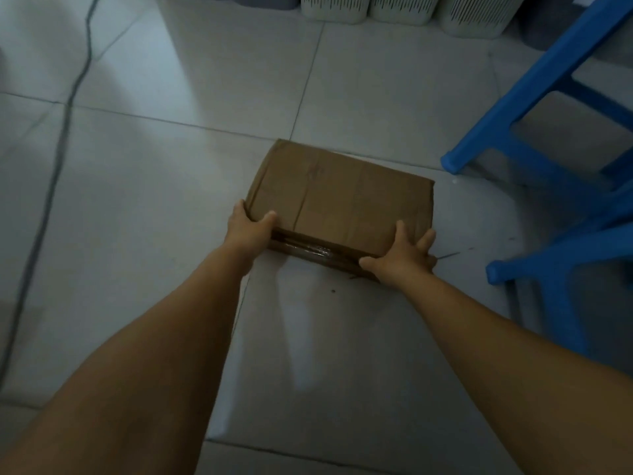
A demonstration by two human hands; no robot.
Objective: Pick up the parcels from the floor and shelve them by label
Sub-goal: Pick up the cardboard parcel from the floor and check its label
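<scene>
A flat brown cardboard parcel (339, 200), sealed with clear tape, lies on the pale tiled floor in the middle of the view. My left hand (248, 228) grips its near left corner, thumb on the top face. My right hand (404, 255) clasps the near right corner, fingers spread over the top and thumb along the taped front edge. No label shows on the upper face. Whether the parcel rests on the floor or is slightly raised cannot be told.
A blue plastic stool (548, 159) stands close on the right, its legs near the parcel. White and grey slotted baskets (404, 8) line the far edge. A dark cable (54, 159) runs along the floor at the left.
</scene>
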